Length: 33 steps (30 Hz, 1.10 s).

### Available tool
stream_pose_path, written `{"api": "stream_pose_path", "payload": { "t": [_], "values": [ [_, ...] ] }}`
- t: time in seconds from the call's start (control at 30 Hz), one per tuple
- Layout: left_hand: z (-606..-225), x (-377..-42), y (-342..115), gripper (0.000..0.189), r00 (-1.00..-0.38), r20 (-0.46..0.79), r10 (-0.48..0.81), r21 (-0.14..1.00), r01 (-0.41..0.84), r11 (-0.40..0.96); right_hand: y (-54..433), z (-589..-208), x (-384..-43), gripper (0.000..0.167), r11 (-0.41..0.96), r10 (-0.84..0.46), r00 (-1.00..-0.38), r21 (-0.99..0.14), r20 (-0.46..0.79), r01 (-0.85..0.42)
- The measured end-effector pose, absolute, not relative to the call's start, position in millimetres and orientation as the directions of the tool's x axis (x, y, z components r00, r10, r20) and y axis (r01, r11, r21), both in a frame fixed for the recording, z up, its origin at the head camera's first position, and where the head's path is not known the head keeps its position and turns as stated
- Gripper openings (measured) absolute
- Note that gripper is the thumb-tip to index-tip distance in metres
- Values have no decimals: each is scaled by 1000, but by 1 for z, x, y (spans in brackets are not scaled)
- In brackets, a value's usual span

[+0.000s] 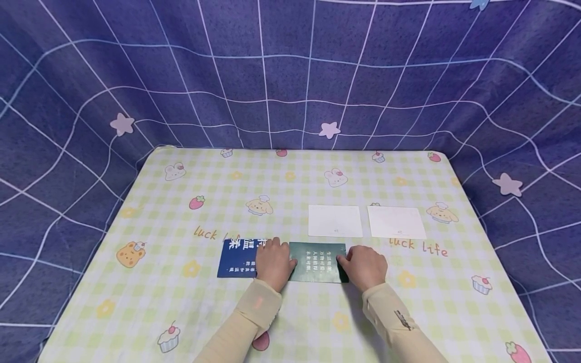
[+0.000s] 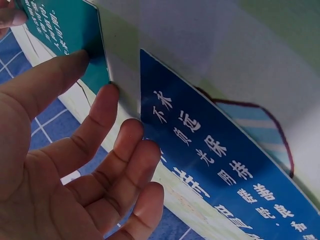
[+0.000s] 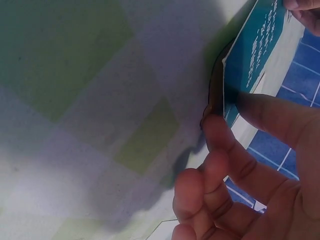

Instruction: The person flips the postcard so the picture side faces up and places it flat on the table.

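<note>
A dark green card printed with white characters lies between my two hands. By its left edge my left hand pinches it, the thumb on the printed face and the index finger at the rim. My right hand pinches the opposite edge, its thumb on top and index fingertip at the border. To the left is a blue card with white characters, partly hidden under the left hand in the head view. In the left wrist view, a strip of tablecloth separates the two cards.
Two white cards lie side by side just beyond the green one, the other white card to the right. The checked tablecloth covers the table. A blue gridded curtain hangs behind and at both sides.
</note>
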State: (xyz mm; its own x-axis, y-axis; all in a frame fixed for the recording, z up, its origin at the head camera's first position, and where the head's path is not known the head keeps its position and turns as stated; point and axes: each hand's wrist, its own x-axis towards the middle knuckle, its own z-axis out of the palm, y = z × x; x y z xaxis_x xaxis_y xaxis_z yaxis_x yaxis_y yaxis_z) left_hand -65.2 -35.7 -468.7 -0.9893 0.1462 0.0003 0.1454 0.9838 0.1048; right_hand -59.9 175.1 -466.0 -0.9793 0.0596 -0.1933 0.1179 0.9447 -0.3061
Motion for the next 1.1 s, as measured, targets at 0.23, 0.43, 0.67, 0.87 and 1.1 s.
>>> {"api": "stream_pose_path", "payload": {
  "t": [0.23, 0.43, 0.67, 0.87, 1.1],
  "values": [
    [-469, -65, -36, 36, -989, -6, 148, 100, 146, 984, 174, -466, -59, 35, 942, 51, -981, -317, -185, 109],
    [-466, -66, -37, 34, -988, -21, 150, 107, 147, 983, 176, -465, -59, 33, 935, 47, -980, -335, -195, 112],
    [-464, -68, -38, 31, -988, 11, 155, 132, 155, 979, 182, -461, -63, 30, 918, 58, -982, -378, -177, 122],
    [-462, -71, -38, 27, -983, 61, 171, 177, 179, 968, 189, -455, -68, 27, 908, 70, -977, -394, -200, 145],
    [-460, -79, -37, 27, -976, 86, 200, 226, 214, 950, 194, -450, -70, 24, 891, 94, -977, -422, -192, 169]
  ]
}}
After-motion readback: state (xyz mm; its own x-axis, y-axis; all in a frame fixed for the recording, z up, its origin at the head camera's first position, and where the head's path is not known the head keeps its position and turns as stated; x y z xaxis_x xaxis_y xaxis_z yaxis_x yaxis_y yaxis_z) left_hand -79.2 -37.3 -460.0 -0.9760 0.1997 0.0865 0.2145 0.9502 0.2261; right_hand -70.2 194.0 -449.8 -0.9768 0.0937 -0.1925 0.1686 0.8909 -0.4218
